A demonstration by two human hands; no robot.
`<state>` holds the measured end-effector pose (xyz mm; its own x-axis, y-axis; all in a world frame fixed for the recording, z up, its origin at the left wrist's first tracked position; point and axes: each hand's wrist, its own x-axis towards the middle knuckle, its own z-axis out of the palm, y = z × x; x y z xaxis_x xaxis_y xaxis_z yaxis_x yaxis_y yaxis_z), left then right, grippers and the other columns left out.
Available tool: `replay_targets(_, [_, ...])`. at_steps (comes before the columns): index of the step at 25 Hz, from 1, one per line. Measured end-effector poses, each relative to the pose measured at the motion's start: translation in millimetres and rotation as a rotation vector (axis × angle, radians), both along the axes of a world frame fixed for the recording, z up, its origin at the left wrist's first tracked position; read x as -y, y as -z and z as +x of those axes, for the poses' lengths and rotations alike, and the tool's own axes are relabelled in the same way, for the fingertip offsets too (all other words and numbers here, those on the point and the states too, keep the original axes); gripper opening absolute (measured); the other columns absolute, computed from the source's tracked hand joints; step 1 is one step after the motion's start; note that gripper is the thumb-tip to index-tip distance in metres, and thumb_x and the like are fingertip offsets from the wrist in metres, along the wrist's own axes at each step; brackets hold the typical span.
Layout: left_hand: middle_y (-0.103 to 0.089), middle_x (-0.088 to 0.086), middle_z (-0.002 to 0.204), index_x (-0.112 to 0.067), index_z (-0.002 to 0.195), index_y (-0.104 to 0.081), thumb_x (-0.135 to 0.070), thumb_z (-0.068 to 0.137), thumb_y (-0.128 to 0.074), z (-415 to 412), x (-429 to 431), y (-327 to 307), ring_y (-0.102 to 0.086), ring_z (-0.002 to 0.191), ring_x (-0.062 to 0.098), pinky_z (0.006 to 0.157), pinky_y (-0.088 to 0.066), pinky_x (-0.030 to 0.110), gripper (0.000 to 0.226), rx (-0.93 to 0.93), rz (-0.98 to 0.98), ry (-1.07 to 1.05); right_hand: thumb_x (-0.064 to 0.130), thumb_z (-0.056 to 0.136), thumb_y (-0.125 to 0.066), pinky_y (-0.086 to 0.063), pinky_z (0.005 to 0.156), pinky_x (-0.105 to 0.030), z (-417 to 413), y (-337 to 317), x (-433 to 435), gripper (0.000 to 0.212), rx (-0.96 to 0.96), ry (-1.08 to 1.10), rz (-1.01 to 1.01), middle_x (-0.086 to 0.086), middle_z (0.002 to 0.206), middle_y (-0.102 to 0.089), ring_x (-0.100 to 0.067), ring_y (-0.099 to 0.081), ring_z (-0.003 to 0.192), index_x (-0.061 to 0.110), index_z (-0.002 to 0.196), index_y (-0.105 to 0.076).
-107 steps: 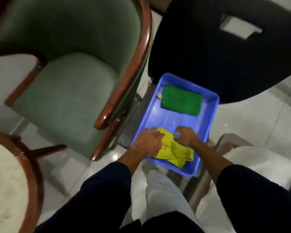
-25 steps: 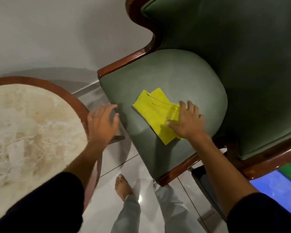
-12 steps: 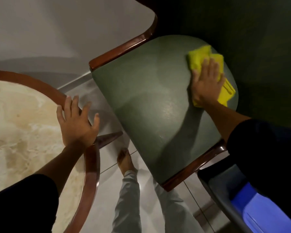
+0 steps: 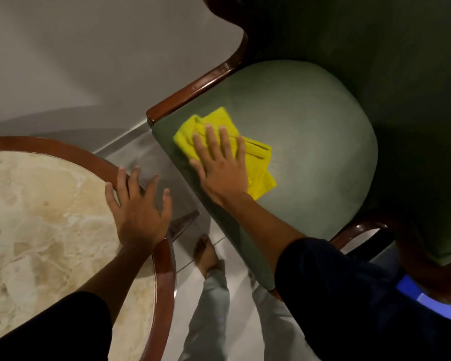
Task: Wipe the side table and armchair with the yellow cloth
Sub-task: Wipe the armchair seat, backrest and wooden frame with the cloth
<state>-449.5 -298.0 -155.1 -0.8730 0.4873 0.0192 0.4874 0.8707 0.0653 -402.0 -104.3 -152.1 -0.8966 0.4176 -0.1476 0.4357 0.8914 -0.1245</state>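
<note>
The grip here is a flat press, not a pinch: the right hand (image 4: 220, 165) lies palm-down with fingers spread on the folded yellow cloth (image 4: 255, 162), pinning it to the padded green fabric seat of the armchair (image 4: 310, 142). No fingers curl around the cloth; it is trapped between palm and upholstery, which suits sliding it across the seat under even pressure.

Left of that press, the left hand (image 4: 138, 207) rests open and empty, fingers splayed over the polished brown wooden rim of the round, cream marble-topped side table (image 4: 44, 217). It looks like a brace, steadying the person as they lean toward the chair.

Between the two hands, a bare foot (image 4: 205, 252) stands on the pale tiled floor (image 4: 182, 259).

Under the pressing hand, the cloth sits at the seat's front-left corner, just beside the glossy wooden armrest (image 4: 193, 91); its corners poke out beyond the fingertips and past the wrist side.

Right of the press lies most of the seat, then the dark green backrest (image 4: 375, 48). Judging by this, the chair is mid-wipe and the table probably remains to do
</note>
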Motion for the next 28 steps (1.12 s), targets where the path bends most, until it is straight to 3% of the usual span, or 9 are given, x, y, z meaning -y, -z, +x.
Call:
replay_targets(5, [-0.046,0.013,0.145,-0.019,0.123,-0.06,-0.051,0.096,-0.032,-2,3,-4,-0.025,0.146,0.032,0.117,-0.015,0.058,0.05,0.029,0.011,0.013,0.041,0.099,-0.038,-0.018,0.116,-0.06,177,0,21,0.054,0.113,-0.566,0.13,-0.006,0.16,-0.03,-0.032,-0.021,0.148,0.026,0.15,-0.03])
replay_targets(7, [-0.047,0.013,0.144,-0.018,0.12,-0.062,-0.05,0.097,-0.032,-2,2,0,-0.027,0.145,0.033,0.116,-0.015,0.057,0.049,-0.004,0.025,0.029,0.046,0.101,-0.031,-0.022,0.114,-0.058,207,-2,-12,0.051,0.065,-0.33,0.142,-0.007,0.157,-0.036,-0.032,-0.022,0.148,0.027,0.148,-0.033])
replay_targets(10, [-0.048,0.014,0.142,-0.016,0.117,-0.062,-0.048,0.097,-0.035,-3,2,2,-0.028,0.144,0.033,0.116,-0.015,0.056,0.047,0.001,0.015,0.027,0.049,0.1,-0.023,-0.015,0.119,-0.058,165,-15,-55,0.056,0.085,0.548,0.049,-0.007,0.162,-0.023,-0.03,-0.014,0.151,0.025,0.151,-0.029])
replay_targets(11, [-0.049,0.015,0.142,-0.015,0.118,-0.062,-0.047,0.097,-0.035,-1,2,0,-0.028,0.144,0.033,0.116,-0.015,0.057,0.047,0.007,0.009,0.02,0.05,0.099,-0.023,-0.011,0.12,-0.058,142,-20,-55,0.059,0.088,0.658,-0.017,-0.006,0.164,-0.016,-0.029,-0.01,0.152,0.025,0.152,-0.025])
replay_targets(15, [-0.057,0.017,0.133,-0.013,0.123,-0.059,-0.05,0.096,-0.034,10,-28,-22,-0.044,0.133,0.034,0.111,-0.03,0.054,0.052,0.163,0.049,0.21,0.057,0.093,-0.038,-0.013,0.12,-0.056,107,-34,-14,0.067,0.028,-0.008,-0.219,-0.006,0.163,-0.019,-0.028,-0.015,0.151,0.028,0.152,-0.023])
replay_targets(19, [-0.051,0.012,0.137,-0.02,0.144,-0.037,-0.047,0.078,-0.073,19,-99,-44,-0.048,0.125,0.029,0.103,-0.041,0.042,0.08,0.684,0.299,0.187,0.063,0.06,-0.073,-0.036,0.102,-0.051,146,-52,-44,0.096,0.156,0.45,-0.234,-0.011,0.134,-0.052,-0.032,-0.048,0.125,0.023,0.138,-0.033])
replay_targets(22, [-0.056,0.013,0.128,-0.013,0.145,-0.035,-0.014,0.07,-0.084,16,-134,-55,-0.055,0.12,0.029,0.095,-0.041,0.032,0.089,0.969,0.262,0.069,0.051,0.066,-0.079,-0.042,0.097,-0.044,144,-60,-63,0.071,0.371,0.564,-0.547,-0.01,0.122,-0.06,-0.032,-0.056,0.115,0.019,0.122,-0.05])
replay_targets(25, [-0.068,0.012,0.114,-0.007,0.123,-0.061,-0.008,0.068,-0.085,11,-157,-86,-0.064,0.104,0.025,0.085,-0.048,0.03,0.06,1.127,0.254,-0.016,0.032,0.072,-0.077,-0.052,0.082,-0.038,139,-91,-80,0.041,0.226,0.627,-0.743,-0.011,0.107,-0.061,-0.034,-0.061,0.104,0.015,0.106,-0.064])
replay_targets(28, [-0.074,0.011,0.109,-0.011,0.113,-0.069,-0.024,0.06,-0.087,4,-196,-139,-0.07,0.1,0.026,0.09,-0.056,0.038,0.057,1.229,0.36,-0.037,0.022,0.071,-0.074,-0.046,0.061,-0.033,150,-153,-122,0.035,-0.051,0.771,-0.806,0.0,0.084,-0.056,-0.028,-0.06,0.082,0.021,0.097,-0.05])
